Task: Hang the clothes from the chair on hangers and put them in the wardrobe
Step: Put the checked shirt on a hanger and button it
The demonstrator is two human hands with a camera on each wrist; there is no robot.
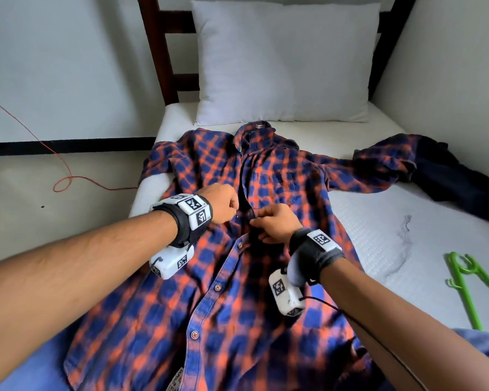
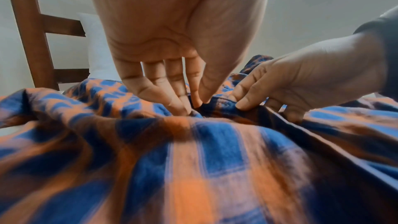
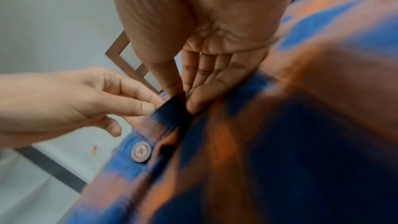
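Observation:
A blue and orange plaid shirt [image 1: 268, 176] lies spread face up on the bed, collar toward the pillow. My left hand [image 1: 232, 206] pinches the left front edge at chest height, thumb against forefinger [image 2: 199, 103]. My right hand [image 1: 261, 221] pinches the button placket [image 3: 170, 108] right beside it, fingers curled on the cloth [image 2: 241, 105]. A round button [image 3: 141, 151] shows just below the pinched spot. Several more buttons [image 1: 217, 287] run down the open placket. A green plastic hanger [image 1: 474, 286] lies on the mattress at the right.
A white pillow [image 1: 285, 60] leans at the head of the bed against a dark wooden frame [image 1: 164, 60]. A dark garment [image 1: 452, 176] lies at the bed's right side by the shirt sleeve. A red cord [image 1: 62, 182] loops on the floor at the left.

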